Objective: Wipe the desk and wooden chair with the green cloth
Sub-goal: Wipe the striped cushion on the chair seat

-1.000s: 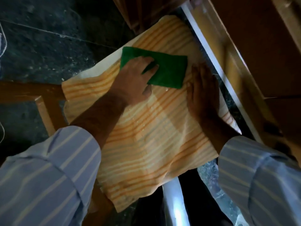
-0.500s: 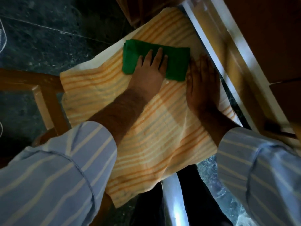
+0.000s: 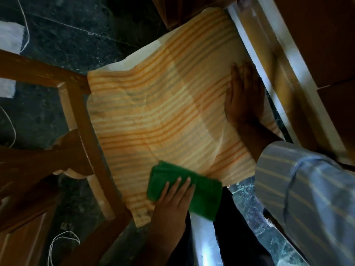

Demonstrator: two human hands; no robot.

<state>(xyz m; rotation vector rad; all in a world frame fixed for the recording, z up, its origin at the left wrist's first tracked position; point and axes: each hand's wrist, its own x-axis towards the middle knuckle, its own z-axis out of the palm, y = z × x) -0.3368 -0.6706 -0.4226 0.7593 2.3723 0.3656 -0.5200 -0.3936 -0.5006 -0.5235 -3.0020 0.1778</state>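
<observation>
A folded green cloth lies at the near edge of the chair seat, which is covered by an orange-striped cover. My left hand presses flat on the cloth, fingers spread over it. On the right side of the striped cover my right hand rests flat, palm down, holding nothing. The wooden chair frame shows along the left side of the seat. Brown desk panels stand at the upper right.
The dark stone floor surrounds the chair. White cords trail on the floor at the left and bottom left. A pale shiny strip runs between the seat and the desk. My striped sleeve fills the lower right.
My left hand has dragged the green cloth from the far end of the striped seat down to its near edge. My right hand has stayed flat on the right side.
</observation>
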